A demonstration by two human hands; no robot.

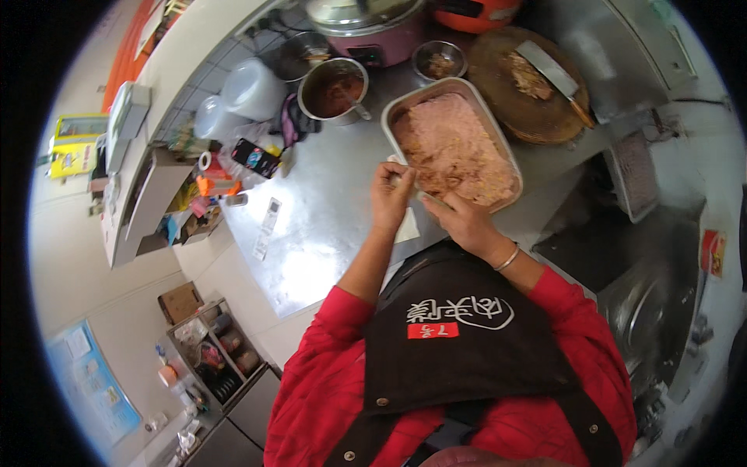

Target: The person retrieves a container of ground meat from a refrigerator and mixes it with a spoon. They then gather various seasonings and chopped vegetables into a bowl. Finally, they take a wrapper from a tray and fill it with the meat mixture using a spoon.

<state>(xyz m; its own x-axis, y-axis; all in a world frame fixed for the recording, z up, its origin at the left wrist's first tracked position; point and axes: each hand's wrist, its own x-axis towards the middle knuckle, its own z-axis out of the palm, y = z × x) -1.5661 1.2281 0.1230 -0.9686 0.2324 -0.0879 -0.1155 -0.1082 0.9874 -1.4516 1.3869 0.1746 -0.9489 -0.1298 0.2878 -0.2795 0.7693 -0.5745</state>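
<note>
A rectangular metal tray (387, 119) of pink minced meat (455, 134) with yellowish bits stands on the steel worktop. At its near left corner, my left hand (392, 195) pinches a small, pale, soft-looking piece, largely hidden by the fingers. My right hand (467, 222), with a bracelet on its wrist, is at the near edge of the tray, its fingers closed on a thin, pale, stick-like thing (437, 202); its kind is not clear. The fingertips of both hands are close together. Below them a pale flat sheet (408, 227) lies on the worktop, partly covered.
A round wooden chopping board (496, 99) holds chopped meat and a cleaver (545, 67). Near the back stand a small metal bowl (439, 61), a pink cooker (373, 44) and a pot of reddish sauce (332, 93) with a spoon. Plastic tubs (251, 87) and a phone (255, 157) lie left.
</note>
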